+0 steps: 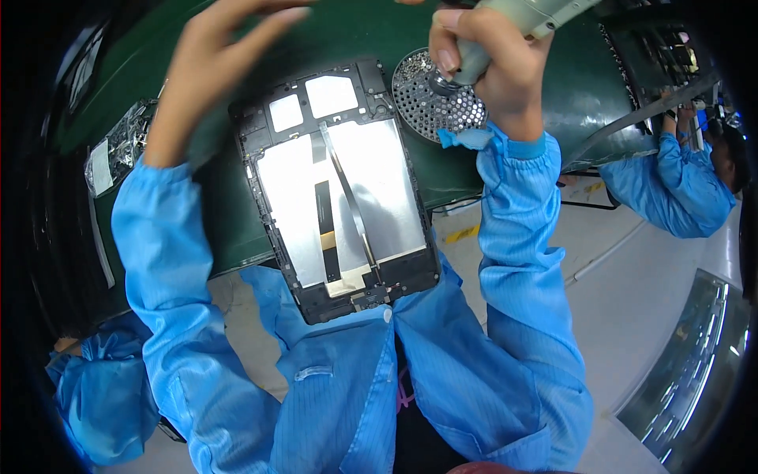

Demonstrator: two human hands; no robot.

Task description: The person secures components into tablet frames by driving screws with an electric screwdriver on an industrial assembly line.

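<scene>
My right grip (509, 59) is wrapped tight around a pale green power tool (545, 14), beyond the open tablet housing's (379, 186) far right corner, where a perforated metal dish (434, 120) sits. My left grip (213, 59), blurred, is loose, thumb and fingers parted, by its far left corner. The housing's near end overhangs the worktop (347, 35).

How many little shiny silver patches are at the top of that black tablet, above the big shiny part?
2, both near the far end of the tablet housing: a smaller patch on the left and a larger patch on the right. Neither looks hidden.
</scene>
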